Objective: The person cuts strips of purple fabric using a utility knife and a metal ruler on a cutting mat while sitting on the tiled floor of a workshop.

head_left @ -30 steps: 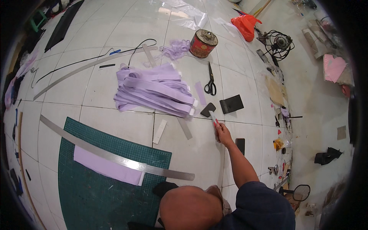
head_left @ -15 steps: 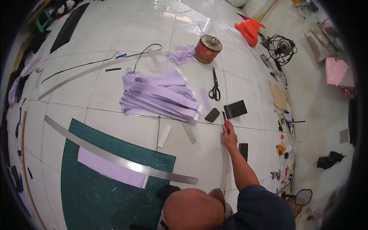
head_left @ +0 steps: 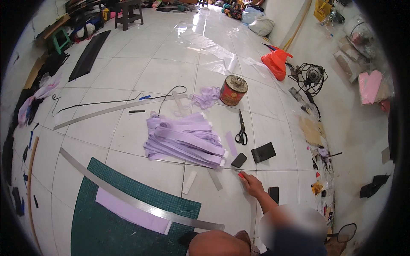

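right hand [head_left: 253, 184] drawn back from purple strips [head_left: 185, 141]

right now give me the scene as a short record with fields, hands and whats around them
right hand: right hand on the white tiled floor, gripping a small red-tipped tool
left hand: not in view
nearest things: small dark rounded block, black rectangular pad, black-handled scissors
pile: stack of lilac fabric strips, left of the hand
mat: green cutting mat with a lilac sheet under a long metal ruler
farther back: round red tin
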Demonstrator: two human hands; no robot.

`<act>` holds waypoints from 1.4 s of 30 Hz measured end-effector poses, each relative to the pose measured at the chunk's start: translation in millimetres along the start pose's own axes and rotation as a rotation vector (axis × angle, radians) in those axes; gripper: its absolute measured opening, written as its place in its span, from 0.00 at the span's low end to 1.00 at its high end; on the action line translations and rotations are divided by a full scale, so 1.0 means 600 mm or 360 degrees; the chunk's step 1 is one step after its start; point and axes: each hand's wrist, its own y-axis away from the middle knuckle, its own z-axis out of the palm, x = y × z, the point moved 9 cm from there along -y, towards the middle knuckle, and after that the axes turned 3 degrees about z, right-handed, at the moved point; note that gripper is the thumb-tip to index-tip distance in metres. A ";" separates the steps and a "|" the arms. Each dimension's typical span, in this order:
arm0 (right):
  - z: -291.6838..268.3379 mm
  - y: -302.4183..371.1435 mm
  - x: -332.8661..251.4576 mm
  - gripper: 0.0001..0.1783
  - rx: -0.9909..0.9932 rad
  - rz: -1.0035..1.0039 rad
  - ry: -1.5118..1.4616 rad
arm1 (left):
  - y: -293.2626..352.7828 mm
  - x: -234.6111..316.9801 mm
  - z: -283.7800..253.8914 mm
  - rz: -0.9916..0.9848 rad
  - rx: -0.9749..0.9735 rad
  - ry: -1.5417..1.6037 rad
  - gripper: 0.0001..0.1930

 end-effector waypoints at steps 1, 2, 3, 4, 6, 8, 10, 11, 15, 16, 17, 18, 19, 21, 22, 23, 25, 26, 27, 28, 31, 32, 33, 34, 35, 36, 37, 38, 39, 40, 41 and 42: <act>-0.003 0.001 -0.001 0.26 0.0059 -0.0033 -0.0024 | -0.007 0.002 0.002 0.0022 -0.0016 -0.0053 0.44; -0.006 0.005 0.000 0.26 0.0114 -0.0065 -0.0049 | -0.014 -0.006 0.009 -0.0057 -0.0059 0.0005 0.43; -0.018 0.005 0.013 0.26 0.0317 0.0031 -0.0152 | -0.020 -0.015 0.017 -0.0138 -0.0105 0.0067 0.42; -0.009 0.001 0.009 0.26 0.0210 0.0043 -0.0061 | -0.013 -0.017 0.024 -0.0219 -0.0131 0.0128 0.42; 0.020 0.006 0.011 0.26 -0.0031 0.0063 0.0131 | -0.018 -0.016 0.013 0.0075 -0.0128 0.0034 0.41; 0.026 0.026 -0.052 0.28 0.0004 -0.0200 0.0028 | -0.013 -0.009 0.026 0.0025 -0.0058 0.0077 0.40; 0.007 0.061 -0.119 0.30 0.0308 -0.0428 -0.0299 | 0.008 0.052 -0.008 -0.0072 0.0092 -0.0019 0.39; 0.029 0.077 -0.127 0.28 0.0054 -0.0036 -0.0546 | 0.034 0.075 -0.041 -0.0083 0.0317 -0.0054 0.32; 0.101 0.134 -0.205 0.20 -0.0304 -0.0161 -0.0491 | 0.085 0.156 -0.214 -0.0086 0.1143 -0.0128 0.33; 0.133 0.162 -0.252 0.20 -0.0455 -0.0151 -0.0653 | 0.123 0.165 -0.257 -0.0062 0.1536 -0.0509 0.30; 0.164 0.182 -0.268 0.20 -0.0555 -0.0184 -0.0638 | 0.121 0.151 -0.302 -0.0022 0.1646 -0.0642 0.31; 0.197 0.202 -0.274 0.20 -0.0654 -0.0204 -0.0629 | 0.113 0.166 -0.339 0.0077 0.1735 -0.0895 0.30; 0.211 0.221 -0.292 0.21 -0.0692 -0.0218 -0.0589 | 0.115 0.185 -0.369 0.0166 0.1826 -0.1158 0.30; 0.226 0.258 -0.323 0.22 -0.0772 -0.0241 -0.0517 | 0.124 0.229 -0.411 0.0345 0.2206 -0.1144 0.30; 0.227 0.263 -0.324 0.23 -0.0734 -0.0322 -0.0465 | 0.113 0.254 -0.425 0.0317 0.2289 -0.1115 0.31; 0.224 0.266 -0.317 0.23 -0.0686 -0.0399 -0.0398 | 0.093 0.274 -0.434 0.0307 0.2364 -0.1081 0.33; 0.220 0.275 -0.317 0.24 -0.0648 -0.0463 -0.0291 | 0.057 0.284 -0.442 0.0326 0.2543 -0.1153 0.35; 0.217 0.278 -0.314 0.25 -0.0661 -0.0446 -0.0235 | 0.042 0.285 -0.443 0.0332 0.2628 -0.1182 0.36; 0.216 0.283 -0.312 0.26 -0.0676 -0.0432 -0.0180 | 0.025 0.278 -0.447 0.0288 0.2614 -0.1201 0.37; 0.211 0.283 -0.312 0.27 -0.0658 -0.0451 -0.0161 | 0.014 0.280 -0.453 0.0256 0.2608 -0.1220 0.38; 0.208 0.290 -0.306 0.29 -0.0592 -0.0510 -0.0099 | -0.001 0.274 -0.465 0.0241 0.2560 -0.1149 0.39; 0.211 0.291 -0.302 0.30 -0.0556 -0.0523 -0.0072 | -0.003 0.274 -0.468 0.0250 0.2540 -0.1104 0.39; 0.214 0.289 -0.300 0.31 -0.0521 -0.0537 -0.0046 | -0.003 0.273 -0.469 0.0279 0.2532 -0.1054 0.38; 0.217 0.287 -0.302 0.31 -0.0554 -0.0537 -0.0036 | 0.000 0.276 -0.465 0.0304 0.2520 -0.1002 0.38; 0.216 0.287 -0.305 0.31 -0.0589 -0.0536 -0.0026 | 0.002 0.276 -0.462 0.0328 0.2508 -0.0950 0.37; 0.219 0.286 -0.307 0.31 -0.0622 -0.0534 -0.0016 | 0.002 0.275 -0.462 0.0341 0.2515 -0.0966 0.37; 0.221 0.284 -0.307 0.31 -0.0629 -0.0555 -0.0025 | 0.002 0.276 -0.464 0.0364 0.2520 -0.0985 0.37; 0.225 0.283 -0.305 0.31 -0.0634 -0.0575 -0.0033 | 0.003 0.276 -0.464 0.0388 0.2524 -0.1004 0.36; 0.227 0.283 -0.306 0.31 -0.0639 -0.0594 -0.0042 | 0.005 0.273 -0.464 0.0406 0.2522 -0.1004 0.36; 0.231 0.283 -0.305 0.31 -0.0654 -0.0547 -0.0054 | 0.008 0.270 -0.464 0.0421 0.2520 -0.1005 0.37; 0.233 0.283 -0.305 0.31 -0.0669 -0.0498 -0.0066 | 0.011 0.268 -0.464 0.0435 0.2518 -0.1008 0.37; 0.236 0.284 -0.305 0.31 -0.0684 -0.0449 -0.0080 | 0.013 0.265 -0.463 0.0455 0.2523 -0.1014 0.37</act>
